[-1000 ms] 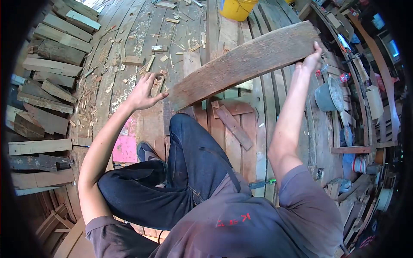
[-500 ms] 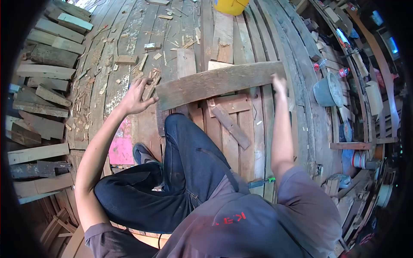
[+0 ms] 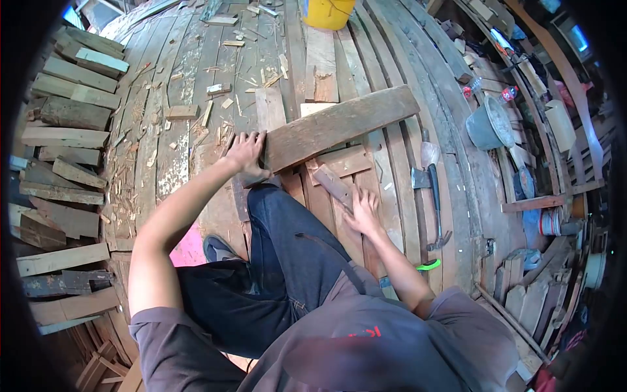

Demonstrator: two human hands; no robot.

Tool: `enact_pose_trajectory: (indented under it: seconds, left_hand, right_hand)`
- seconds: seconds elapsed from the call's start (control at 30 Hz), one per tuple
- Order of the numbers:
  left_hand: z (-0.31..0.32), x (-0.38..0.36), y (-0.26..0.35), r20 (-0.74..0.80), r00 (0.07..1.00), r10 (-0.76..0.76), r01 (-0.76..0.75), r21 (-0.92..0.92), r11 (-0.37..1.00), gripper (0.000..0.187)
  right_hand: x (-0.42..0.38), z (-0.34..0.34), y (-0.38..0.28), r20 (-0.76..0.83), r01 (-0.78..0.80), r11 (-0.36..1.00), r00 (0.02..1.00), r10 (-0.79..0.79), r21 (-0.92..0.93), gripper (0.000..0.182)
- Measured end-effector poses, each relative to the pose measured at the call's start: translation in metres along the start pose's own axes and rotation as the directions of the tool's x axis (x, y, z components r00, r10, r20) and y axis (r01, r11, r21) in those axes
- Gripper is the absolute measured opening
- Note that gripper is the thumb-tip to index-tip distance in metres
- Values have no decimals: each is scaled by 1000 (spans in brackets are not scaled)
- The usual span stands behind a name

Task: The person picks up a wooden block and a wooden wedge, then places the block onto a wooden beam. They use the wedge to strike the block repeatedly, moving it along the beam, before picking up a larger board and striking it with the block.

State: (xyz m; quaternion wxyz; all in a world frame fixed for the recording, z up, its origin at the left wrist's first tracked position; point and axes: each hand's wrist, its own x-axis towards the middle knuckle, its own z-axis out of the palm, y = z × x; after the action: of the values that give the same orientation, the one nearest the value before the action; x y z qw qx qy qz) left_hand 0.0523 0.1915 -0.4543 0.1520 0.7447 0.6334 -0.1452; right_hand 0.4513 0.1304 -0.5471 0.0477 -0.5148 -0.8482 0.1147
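Observation:
A long weathered plank [image 3: 343, 127] lies at a slant in front of my knees, its right end farther away. My left hand [image 3: 247, 155] grips its near left end, fingers over the top and thumb at the lower side. Below the plank is a short wooden block [image 3: 333, 186], with my right hand [image 3: 366, 212] closed around its lower right end. The block's far end lies close to a flat wooden piece [image 3: 349, 162] under the plank's edge. To the right of my right hand lie a claw hammer [image 3: 439, 209] and a hatchet [image 3: 420, 178].
A yellow bucket [image 3: 328, 14] stands at the far side. A grey bucket [image 3: 491, 124] is on the right, near cluttered shelving. Stacked timber offcuts [image 3: 72, 137] line the left. Wood chips and scraps litter the slatted floor. A bright green handle [image 3: 428, 265] lies by my right forearm.
My left hand has moved from beside the plank onto its left end. My right hand has left the plank's right end and come down to the short block. The plank is more slanted.

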Motion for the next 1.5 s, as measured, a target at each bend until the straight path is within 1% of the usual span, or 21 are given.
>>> enact_pose_trajectory:
  seconds: [0.13, 0.2, 0.27, 0.33, 0.4, 0.5, 0.57, 0.6, 0.67, 0.8, 0.9, 0.93, 1.0, 1.07, 1.1, 1.2, 1.27, 1.33, 1.4, 1.43, 1.5]
  left_hand:
    - [6, 12, 4, -36, 999, -2, 2, 2, 1000, 144]
    - [9, 15, 2, -1, 1000, -7, 7, -21, 1000, 143]
    - [11, 17, -6, -89, 996, 6, -9, -32, 999, 141]
    - [2, 25, -17, -79, 996, 36, -43, -81, 996, 138]
    - [-9, 33, -29, -95, 991, 97, -107, -101, 989, 136]
    - [-6, 39, -27, -44, 998, 46, -48, -41, 998, 137]
    - [-8, 41, -21, 14, 1000, 19, -19, -18, 1000, 141]
    - [-6, 41, -17, -27, 999, 25, -26, -25, 999, 141]
    - [-1, 39, -14, -110, 993, 32, -35, -33, 999, 143]
    - [-7, 44, -3, -47, 999, 22, -22, -4, 1000, 141]
    - [34, 92, -15, -136, 991, -3, 12, 71, 997, 127]
    - [29, 90, -3, -165, 986, -3, 13, 64, 998, 127]
    - [22, 75, 21, -222, 975, -21, 30, 39, 999, 127]
    - [15, 65, 37, -283, 958, -46, 49, 2, 999, 127]
    - [19, 64, 37, -334, 942, -45, 40, -21, 999, 136]
    - [26, 65, 36, -376, 925, -52, 42, -33, 999, 135]
    - [29, 67, 36, -389, 919, -59, 57, -17, 998, 135]
    - [28, 69, 35, -374, 925, -71, 66, -27, 997, 135]
    - [28, 70, 37, -365, 927, -86, 75, -45, 996, 136]
    - [26, 68, 38, -351, 932, -91, 75, -60, 995, 136]
    - [25, 70, 38, -330, 937, -113, 98, -62, 993, 139]
  right_hand:
    - [-7, 4, 7, 14, 35, 999, 999, -35, -24, 76]
    - [-7, -4, 9, 42, 9, 998, 999, -12, 69, 75]
    - [-13, -17, 6, 82, -32, 989, 996, 21, 145, 73]
    - [-17, -35, 3, 115, -90, 976, 991, 68, 199, 70]
    - [-15, -43, 5, -23, -47, 957, 998, 56, 286, 72]
    - [8, -54, 4, -314, 64, 945, 949, 41, 320, 74]
    - [37, -58, 4, -251, -60, 934, 955, 156, 353, 70]
    - [49, -59, 5, -215, -122, 922, 953, 212, 367, 67]
    - [77, -56, -1, -229, -122, 941, 953, 199, 314, 63]
    - [107, -52, -26, -130, -74, 992, 988, 87, 107, 60]
    - [112, -35, -24, -128, -82, 986, 987, 101, 146, 59]
    - [112, -36, -19, -189, -46, 999, 981, 44, -2, 60]
    - [115, -32, 5, -179, -40, 998, 983, 29, -55, 62]
    - [118, -28, 33, -282, -135, 989, 948, 146, 57, 61]
    - [120, -31, 45, -323, -220, 973, 917, 232, 75, 60]
    - [131, -22, 55, -474, -388, 916, 791, 387, 100, 62]
    - [132, -9, 23, -540, -228, 967, 803, 252, 113, 67]
    - [120, -14, -13, -267, 13, 976, 962, 47, 219, 69]
    - [114, -13, -22, -69, 218, 974, 975, -213, 63, 67]
    - [114, -18, -19, -69, 169, 985, 984, -167, 28, 64]
    - [120, -30, 7, -173, -38, 994, 983, 56, 106, 65]
